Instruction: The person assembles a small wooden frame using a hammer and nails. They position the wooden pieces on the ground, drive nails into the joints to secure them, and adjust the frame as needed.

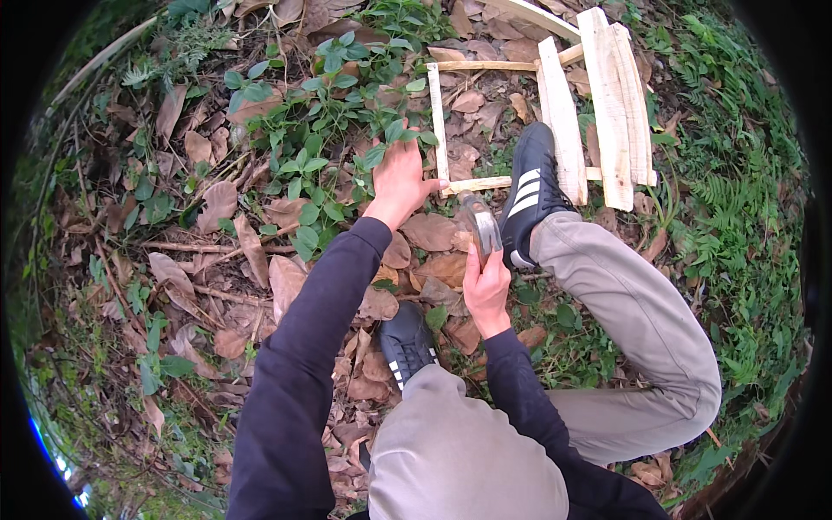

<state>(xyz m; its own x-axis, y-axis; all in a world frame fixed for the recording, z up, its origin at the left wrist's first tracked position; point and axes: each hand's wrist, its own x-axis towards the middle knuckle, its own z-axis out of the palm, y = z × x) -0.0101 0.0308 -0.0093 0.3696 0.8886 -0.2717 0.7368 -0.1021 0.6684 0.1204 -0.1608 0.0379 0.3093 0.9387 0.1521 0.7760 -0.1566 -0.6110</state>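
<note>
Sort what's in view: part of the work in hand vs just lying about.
In the work:
- metal tool, apparently a hammer, in the right hand
- pale wooden frame, its near-left corner at the left thumb
- pale planks across the frame's right part; whether fastened, can't tell

Just lying about or growing:
- dry leaves
- thin sticks
- green plants

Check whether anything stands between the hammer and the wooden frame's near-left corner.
Yes, the left hand: its thumb is at that corner of the wooden frame. Nothing else visible stands between there and the hammer, held in the right hand.
</note>
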